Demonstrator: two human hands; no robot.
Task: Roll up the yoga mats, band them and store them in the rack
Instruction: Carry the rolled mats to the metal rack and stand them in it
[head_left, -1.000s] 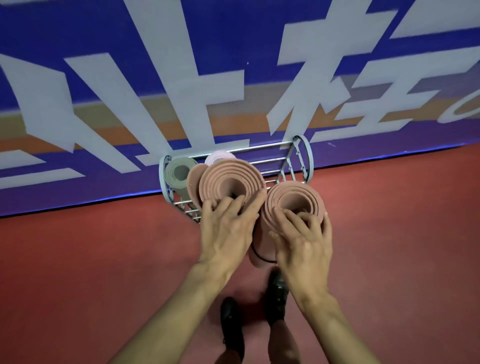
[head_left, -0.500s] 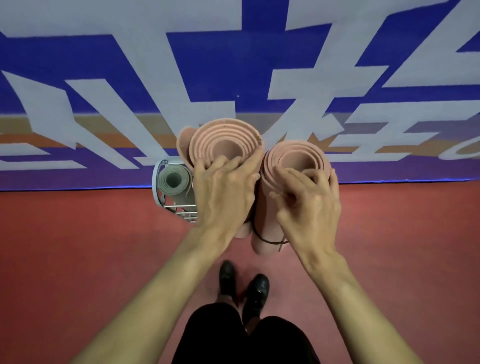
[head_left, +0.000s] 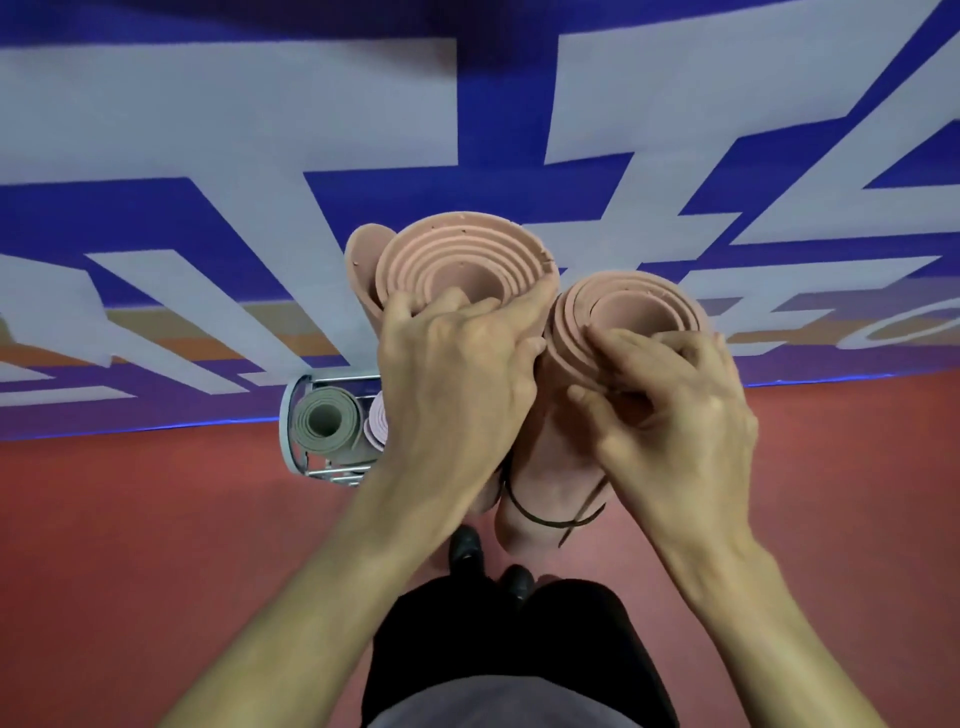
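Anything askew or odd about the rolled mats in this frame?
Yes. Both pink rolls are coned: the left pink roll and right pink roll have inner layers stepped instead of flush. The left roll's rim looks nicked. The green roll in the rack looks even.

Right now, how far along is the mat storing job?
Done: a grey rolled mat and a pale pink one stand in the rack. In hand: the left hand and right hand each grip a rolled pink mat; the right one wears a black band. Left: racking both.
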